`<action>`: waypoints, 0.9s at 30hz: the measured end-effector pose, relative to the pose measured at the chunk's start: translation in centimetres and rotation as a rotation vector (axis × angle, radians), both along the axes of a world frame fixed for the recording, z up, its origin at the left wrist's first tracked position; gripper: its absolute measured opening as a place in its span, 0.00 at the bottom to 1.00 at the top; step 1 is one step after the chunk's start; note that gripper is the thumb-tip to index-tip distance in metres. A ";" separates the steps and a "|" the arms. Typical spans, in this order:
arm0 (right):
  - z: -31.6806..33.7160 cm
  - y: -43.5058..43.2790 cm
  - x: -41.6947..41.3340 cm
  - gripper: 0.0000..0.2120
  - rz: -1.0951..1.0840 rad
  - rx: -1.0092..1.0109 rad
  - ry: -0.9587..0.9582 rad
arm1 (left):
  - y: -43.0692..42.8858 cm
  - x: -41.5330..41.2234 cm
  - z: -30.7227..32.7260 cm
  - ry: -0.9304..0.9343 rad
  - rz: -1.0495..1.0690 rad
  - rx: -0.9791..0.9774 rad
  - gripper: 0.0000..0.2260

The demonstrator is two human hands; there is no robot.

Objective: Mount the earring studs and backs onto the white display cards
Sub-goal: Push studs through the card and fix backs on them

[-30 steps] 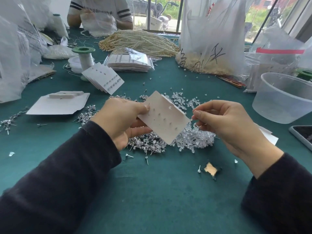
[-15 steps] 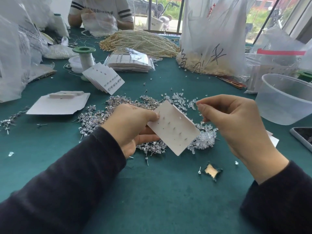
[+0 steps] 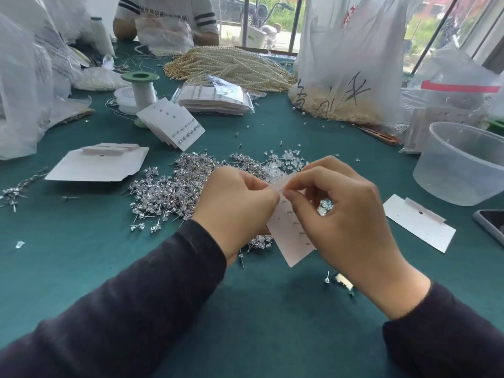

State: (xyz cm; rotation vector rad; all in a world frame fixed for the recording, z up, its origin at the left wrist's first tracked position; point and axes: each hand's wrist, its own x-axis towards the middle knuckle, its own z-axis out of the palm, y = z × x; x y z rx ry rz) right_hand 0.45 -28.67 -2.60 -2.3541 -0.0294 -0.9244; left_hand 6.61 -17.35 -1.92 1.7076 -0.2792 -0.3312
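Note:
My left hand grips a white display card by its upper left edge, back side toward me, with several stud posts poking through it. My right hand is at the card's top, thumb and forefinger pinched together over a post there; whatever small piece they pinch is hidden. Behind the hands on the green table lies a heap of silver earring studs and a heap of clear earring backs. A stack of filled cards leans at the back left.
A clear plastic tub stands at the right, with a blank card and a phone edge near it. Folded white card stock lies at the left. A spool, bagged cards, pearl strands and plastic bags crowd the back. Another person sits opposite.
The card has turned steeper and moved right and lower. My right hand came in from the right and now pinches at the card's top edge, meeting my left hand.

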 end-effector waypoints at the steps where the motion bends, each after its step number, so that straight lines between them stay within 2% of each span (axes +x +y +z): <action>1: -0.1 0.0 0.1 0.05 0.001 0.002 -0.002 | 0.0 -0.1 0.0 -0.050 0.007 0.022 0.06; 4: -0.3 0.0 0.1 0.05 0.000 0.010 -0.016 | -0.1 -0.4 0.4 -0.135 0.028 0.070 0.07; 14: -0.6 0.4 0.2 0.04 -0.024 0.033 -0.017 | -0.3 -0.3 -0.1 -0.225 0.067 0.120 0.09; 18: -1.0 0.5 0.3 0.04 -0.029 0.033 -0.026 | -0.4 -0.1 -0.6 -0.289 0.098 0.151 0.04; 27: -1.1 0.6 0.5 0.05 -0.045 0.069 -0.025 | -0.4 -0.4 -0.5 -0.301 0.058 0.091 0.08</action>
